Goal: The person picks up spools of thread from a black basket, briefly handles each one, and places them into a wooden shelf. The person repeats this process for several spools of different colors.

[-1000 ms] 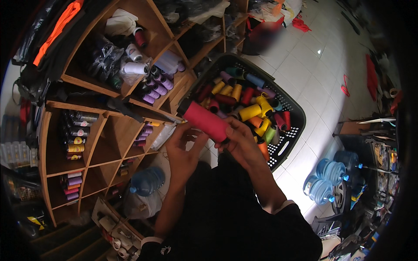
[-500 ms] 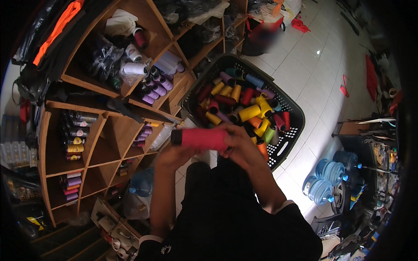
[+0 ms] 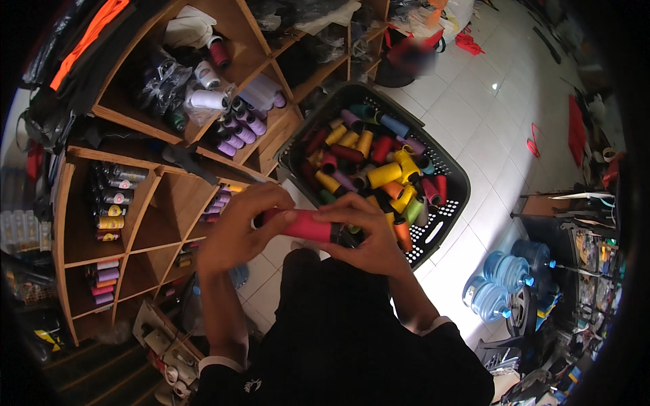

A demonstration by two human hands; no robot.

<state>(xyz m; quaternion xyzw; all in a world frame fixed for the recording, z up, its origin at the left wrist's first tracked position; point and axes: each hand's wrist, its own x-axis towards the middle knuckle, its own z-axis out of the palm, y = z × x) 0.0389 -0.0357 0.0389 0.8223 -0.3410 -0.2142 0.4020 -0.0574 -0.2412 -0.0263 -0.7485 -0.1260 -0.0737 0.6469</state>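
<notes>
We hold both hands close together before our chest. Our left forearm (image 3: 225,321) stands nearly upright, the right forearm (image 3: 414,303) slanting inward. Our left hand (image 3: 237,227) curls its fingers (image 3: 268,194) above its thumb (image 3: 279,221); our right hand (image 3: 374,237) faces it, gripping likewise.

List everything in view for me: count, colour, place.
Pink thread spool: one, pink-red, held at centre
Perforated basket: one, dark, ahead
Basket spools: many, mixed colours, inside it
Pigeonhole shelf: one, brown wood, left
Lilac thread spools: several, lilac, on the shelf
Water jugs: at least three, blue, right
Orange strip: one, orange, upper left
Red cloths: several, red, upper right
Tiled floor: one, whitish, right
Edge clutter: too dim to count
Left grip: one, bare, spool's left end
Right grip: one, bare, spool's right end
</notes>
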